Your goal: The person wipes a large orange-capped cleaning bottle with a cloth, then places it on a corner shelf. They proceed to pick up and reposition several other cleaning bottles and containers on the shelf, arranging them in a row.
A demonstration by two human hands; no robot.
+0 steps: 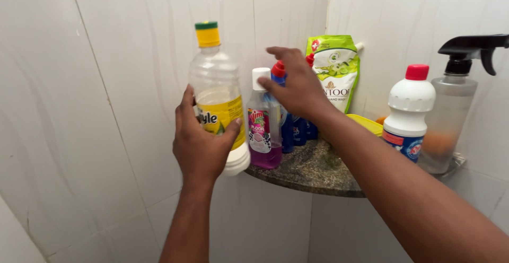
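The left hand (199, 143) was wrapped around the lower half of a clear plastic bottle (217, 90) with a yellow cap and a yellow label, fingers curled round its front and thumb on the right side. The bottle stood upright at the left end of the granite corner shelf (310, 170), its base hanging partly past the shelf's edge. The right hand (297, 82) reached in from the right, fingers loosely bent, its thumb and fingertips resting against the white cap of a small bottle of purple liquid (263, 136); I could not tell whether it gripped the cap or merely touched it. That purple bottle stood just beside the clear one, to its right. Behind the right hand, partly hidden, stood blue bottles with red caps (294, 128). Farther back in the corner leaned a green refill pouch (336, 69). To the right stood a white bottle with a red cap (409, 114), and beside it a clear spray bottle with a black trigger (450, 109).
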